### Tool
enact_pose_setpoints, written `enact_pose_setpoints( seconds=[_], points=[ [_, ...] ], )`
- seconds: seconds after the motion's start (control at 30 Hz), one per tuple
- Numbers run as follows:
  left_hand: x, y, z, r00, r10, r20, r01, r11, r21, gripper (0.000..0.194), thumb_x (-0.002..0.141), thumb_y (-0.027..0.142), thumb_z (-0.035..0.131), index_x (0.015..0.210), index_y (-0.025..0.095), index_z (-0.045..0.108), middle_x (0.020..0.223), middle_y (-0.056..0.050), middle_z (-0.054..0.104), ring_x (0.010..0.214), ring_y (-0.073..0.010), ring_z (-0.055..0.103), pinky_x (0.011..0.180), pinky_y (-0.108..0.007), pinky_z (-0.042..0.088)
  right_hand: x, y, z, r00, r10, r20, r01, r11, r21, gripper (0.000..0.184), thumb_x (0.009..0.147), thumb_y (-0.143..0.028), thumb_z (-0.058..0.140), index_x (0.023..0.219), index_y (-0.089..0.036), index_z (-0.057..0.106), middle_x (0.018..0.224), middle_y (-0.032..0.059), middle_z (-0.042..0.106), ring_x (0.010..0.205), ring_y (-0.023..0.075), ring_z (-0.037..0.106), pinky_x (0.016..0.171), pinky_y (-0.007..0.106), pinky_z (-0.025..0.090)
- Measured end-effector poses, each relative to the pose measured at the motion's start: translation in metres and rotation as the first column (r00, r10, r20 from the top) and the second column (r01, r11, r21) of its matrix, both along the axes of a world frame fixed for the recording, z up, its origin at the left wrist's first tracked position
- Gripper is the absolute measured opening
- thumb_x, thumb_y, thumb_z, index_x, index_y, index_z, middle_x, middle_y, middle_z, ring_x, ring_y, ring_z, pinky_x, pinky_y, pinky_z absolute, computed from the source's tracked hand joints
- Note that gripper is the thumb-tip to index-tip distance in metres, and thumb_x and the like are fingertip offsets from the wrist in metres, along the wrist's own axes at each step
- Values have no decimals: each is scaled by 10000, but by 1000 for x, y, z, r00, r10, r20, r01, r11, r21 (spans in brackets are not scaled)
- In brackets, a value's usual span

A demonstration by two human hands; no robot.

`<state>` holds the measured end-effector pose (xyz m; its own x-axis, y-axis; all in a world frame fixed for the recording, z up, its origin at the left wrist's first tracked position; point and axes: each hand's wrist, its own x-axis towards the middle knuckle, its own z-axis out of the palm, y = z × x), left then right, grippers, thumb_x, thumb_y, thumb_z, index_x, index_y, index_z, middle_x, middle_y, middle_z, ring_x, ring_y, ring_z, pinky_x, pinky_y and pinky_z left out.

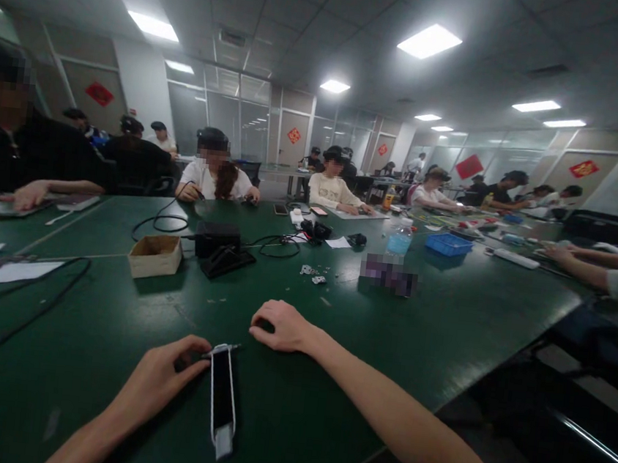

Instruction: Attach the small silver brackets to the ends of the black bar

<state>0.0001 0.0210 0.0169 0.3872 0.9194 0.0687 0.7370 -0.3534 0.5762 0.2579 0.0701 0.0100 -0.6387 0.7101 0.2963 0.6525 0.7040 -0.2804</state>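
Note:
My left hand [164, 378] is closed in a pinch on the top end of a long narrow black device with a white frame [223, 399], which lies on the green table [375, 341] pointing toward me. My right hand [280, 326] rests on the table just beyond the device, fingers curled under into a loose fist; what they hold, if anything, is hidden. A few small light parts [312, 274] lie further out on the table.
A small cardboard box [155, 255], a black power unit with cables [219, 248], paper sheets [18, 271] and a water bottle [399, 239] sit on the table. A blue tray [448, 244] is at right. Several other people sit working along the far and side edges.

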Motion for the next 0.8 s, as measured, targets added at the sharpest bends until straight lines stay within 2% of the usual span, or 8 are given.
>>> enact_pose_setpoints(
  seconds=[0.1, 0.23, 0.3, 0.37, 0.43, 0.63, 0.73, 0.8],
  points=[
    [0, -2, 2, 1000, -14, 16, 13, 1000, 20, 338, 797, 444, 493, 978, 214, 661, 840, -15, 710, 704, -201, 646, 648, -283, 486, 39, 22, -5, 942, -327, -73, 332, 940, 72, 226, 913, -298, 487, 963, -133, 634, 978, 82, 638, 917, 178, 554, 847, 324, 405],
    [0, -5, 3, 999, -3, 40, 1, 999, 34, 282, 823, 399, 493, 933, 199, 658, 865, -21, 707, 729, -192, 636, 661, -280, 481, 112, 52, -24, 660, -726, -192, 751, 649, 126, 246, 891, -207, 443, 1017, -124, 636, 1068, 119, 628, 1028, 215, 525, 905, 337, 370],
    [-1, -6, 1, 999, -6, 43, 4, 999, 49, 266, 846, 384, 484, 910, 191, 656, 849, -23, 698, 737, -190, 628, 666, -281, 477, 142, 63, -36, 501, -840, -210, 865, 496, 77, 279, 887, -212, 421, 1050, -137, 635, 1074, 121, 626, 1030, 229, 526, 887, 339, 374],
    [-1, -6, -1, 998, -18, 53, 15, 998, 63, 252, 861, 366, 482, 908, 189, 655, 853, -23, 692, 747, -188, 622, 674, -282, 475, 160, 69, -44, 422, -884, -200, 905, 422, 47, 303, 882, -217, 411, 1081, -158, 632, 1088, 117, 619, 1033, 239, 524, 871, 346, 380],
    [-2, -6, -2, 997, -29, 70, 25, 998, 63, 240, 870, 352, 481, 911, 190, 653, 869, -24, 690, 760, -186, 619, 686, -285, 478, 165, 74, -48, 434, -886, -166, 901, 427, 76, 316, 876, -221, 417, 1104, -182, 633, 1108, 116, 607, 1057, 252, 509, 880, 364, 374],
    [-4, -4, -9, 993, -42, 111, 36, 998, 58, 197, 885, 310, 493, 915, 189, 646, 888, -19, 678, 776, -173, 612, 702, -275, 477, 149, 90, -38, 597, -802, 18, 792, 593, 148, 321, 861, -239, 460, 1109, -226, 664, 1139, 113, 602, 1084, 264, 490, 869, 387, 366],
    [-5, -5, -14, 993, -29, 112, 21, 997, 69, 154, 881, 269, 525, 902, 184, 652, 867, -11, 671, 750, -154, 602, 680, -251, 463, 152, 98, -40, 633, -770, 82, 762, 638, 110, 273, 856, -284, 496, 996, -216, 720, 1100, 148, 637, 1044, 276, 526, 785, 383, 373],
    [-5, -6, -16, 994, -30, 100, 22, 996, 82, 127, 876, 247, 557, 910, 178, 658, 850, -13, 669, 756, -148, 602, 692, -241, 456, 165, 110, -50, 638, -769, 38, 763, 638, 102, 271, 851, -325, 519, 874, -190, 753, 984, 202, 665, 926, 277, 570, 684, 385, 352]
  ],
)
